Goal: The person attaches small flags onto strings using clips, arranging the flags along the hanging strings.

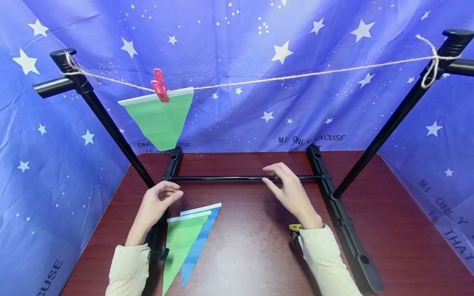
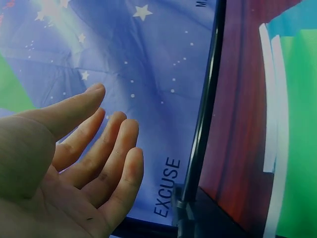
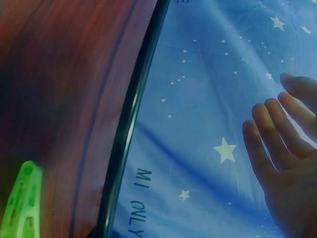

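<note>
A green pennant (image 1: 161, 119) with a white top edge hangs on the string (image 1: 259, 79) from a red clothespin (image 1: 160, 85). My left hand (image 1: 157, 203) hovers with loosely bent fingers and nothing in its palm. Just right of it, a second green pennant (image 1: 183, 242) lies on the table, partly covering a blue pennant (image 1: 200, 244). My right hand (image 1: 290, 191) is raised, its fingers (image 3: 270, 134) relaxed and holding nothing. Beside the right wrist shows a yellow clothespin (image 1: 295, 227); the right wrist view has a bright green-looking clothespin (image 3: 24, 203) on the table.
A black frame surrounds the work area, with a left post (image 1: 115, 135), a right post (image 1: 385, 127) and a low crossbar (image 1: 222, 178). The string is tied to both posts. Behind the reddish-brown table (image 1: 240, 255) hangs a blue star-printed cloth (image 1: 237, 41).
</note>
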The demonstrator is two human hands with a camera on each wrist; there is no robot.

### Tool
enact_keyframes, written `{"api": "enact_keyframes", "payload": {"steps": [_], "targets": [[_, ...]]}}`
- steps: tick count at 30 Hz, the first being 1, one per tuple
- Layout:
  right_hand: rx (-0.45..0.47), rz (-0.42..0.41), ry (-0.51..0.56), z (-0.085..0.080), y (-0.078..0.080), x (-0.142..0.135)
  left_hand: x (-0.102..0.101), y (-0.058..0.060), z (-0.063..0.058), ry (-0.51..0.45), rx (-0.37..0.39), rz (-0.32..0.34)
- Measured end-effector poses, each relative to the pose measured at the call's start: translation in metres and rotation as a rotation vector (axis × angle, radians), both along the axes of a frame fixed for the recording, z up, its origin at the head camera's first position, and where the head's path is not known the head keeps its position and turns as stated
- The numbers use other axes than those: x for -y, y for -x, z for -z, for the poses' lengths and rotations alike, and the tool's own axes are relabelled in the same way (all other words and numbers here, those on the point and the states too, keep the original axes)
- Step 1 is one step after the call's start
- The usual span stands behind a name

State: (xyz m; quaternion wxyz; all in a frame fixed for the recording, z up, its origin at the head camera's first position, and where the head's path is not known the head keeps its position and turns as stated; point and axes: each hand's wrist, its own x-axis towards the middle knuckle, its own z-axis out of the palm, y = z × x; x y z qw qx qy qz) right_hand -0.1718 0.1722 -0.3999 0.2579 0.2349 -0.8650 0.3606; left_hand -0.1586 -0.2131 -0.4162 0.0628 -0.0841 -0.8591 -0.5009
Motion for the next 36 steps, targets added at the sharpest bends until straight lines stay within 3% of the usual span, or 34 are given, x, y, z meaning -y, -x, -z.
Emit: {"api": "enact_keyframes", "payload": {"steps": [13, 24, 36], "targets": [[0.086, 0.051, -0.074, 0.01, -0.009, -0.016, 0.005, -0.003, 0.015, 0.052, 0.036, 0.08], [0.096, 0.059, -0.11, 0.022, -0.015, -0.031, 0.008, -0.001, 0.021, 0.106, 0.081, 0.146], [0.279, 0.071, -0.161, 0.032, -0.023, -0.05, 0.01, 0.0, 0.026, 0.161, 0.131, 0.235]]}}
